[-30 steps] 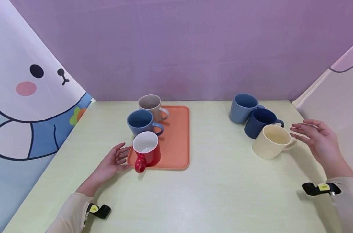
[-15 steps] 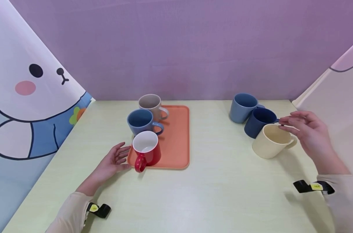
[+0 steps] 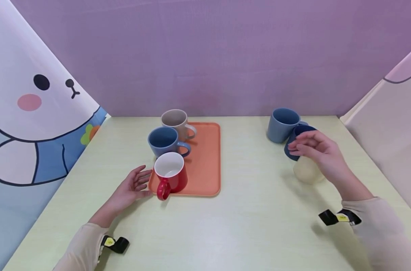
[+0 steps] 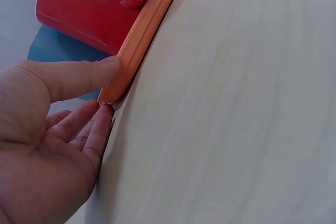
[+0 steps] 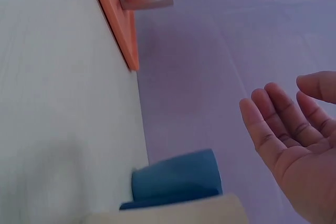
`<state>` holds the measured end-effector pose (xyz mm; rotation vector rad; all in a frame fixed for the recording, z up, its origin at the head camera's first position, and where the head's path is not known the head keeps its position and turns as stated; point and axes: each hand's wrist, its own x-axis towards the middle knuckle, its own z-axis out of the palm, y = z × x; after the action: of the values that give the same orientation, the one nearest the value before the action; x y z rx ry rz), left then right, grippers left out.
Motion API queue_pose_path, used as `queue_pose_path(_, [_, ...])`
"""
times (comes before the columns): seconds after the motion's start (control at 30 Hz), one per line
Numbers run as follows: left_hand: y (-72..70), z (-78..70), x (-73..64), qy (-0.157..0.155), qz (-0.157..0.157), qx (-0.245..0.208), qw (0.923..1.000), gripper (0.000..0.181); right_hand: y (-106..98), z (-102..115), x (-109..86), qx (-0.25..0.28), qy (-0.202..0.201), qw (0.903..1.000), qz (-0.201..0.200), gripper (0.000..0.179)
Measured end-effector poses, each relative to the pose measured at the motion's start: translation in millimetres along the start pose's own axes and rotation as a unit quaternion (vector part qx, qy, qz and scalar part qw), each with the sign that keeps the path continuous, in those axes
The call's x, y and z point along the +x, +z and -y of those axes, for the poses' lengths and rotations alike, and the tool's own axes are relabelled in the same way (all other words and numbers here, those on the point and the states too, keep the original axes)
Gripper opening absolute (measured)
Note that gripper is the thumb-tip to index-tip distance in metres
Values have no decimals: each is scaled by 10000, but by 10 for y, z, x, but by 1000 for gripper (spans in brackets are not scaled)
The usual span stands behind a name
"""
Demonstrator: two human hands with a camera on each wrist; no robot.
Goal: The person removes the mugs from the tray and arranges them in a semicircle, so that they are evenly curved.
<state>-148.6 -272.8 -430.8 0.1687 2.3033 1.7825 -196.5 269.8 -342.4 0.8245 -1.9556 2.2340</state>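
Note:
My left hand (image 3: 130, 190) grips the near left corner of the orange tray (image 3: 205, 169). The left wrist view shows the thumb (image 4: 79, 77) on its rim, fingertips right at the corner. On the tray's left side stand a red mug (image 3: 178, 180) with a white inside, a blue mug (image 3: 162, 145) and a grey mug (image 3: 175, 124). My right hand (image 3: 320, 152) hovers over the cream mug (image 3: 307, 171), hiding most of it, fingers loosely bent and holding nothing. Behind that mug stand a navy mug (image 3: 291, 148) and another blue mug (image 3: 279, 130).
The pale tabletop (image 3: 246, 226) reaches back to a purple cloth (image 3: 205, 60). A cartoon-printed sheet (image 3: 39, 150) hangs along the left, and a pale sheet (image 3: 388, 150) along the right. Bare tabletop lies between the tray and the right-hand mugs.
My right hand has moved left, from beside the cream mug's handle to over the mug and in front of the navy one. The left hand, tray and mugs have stayed put.

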Motion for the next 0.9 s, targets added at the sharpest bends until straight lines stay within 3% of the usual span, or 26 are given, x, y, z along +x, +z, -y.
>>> queue_pose_path(0.4, [-11, 21, 15, 47, 16, 34, 10000, 89, 417, -335, 121, -713, 598, 9929, 739, 18])
queue_pose_path(0.73, [-15, 25, 13, 51, 29, 27, 10000, 89, 889, -613, 162, -1292, 1236, 9744, 1360, 23])
queue_pose_path(0.9, [-16, 22, 13, 51, 38, 25, 10000, 89, 1149, -712, 173, -1562, 1353, 9660, 1552, 22])
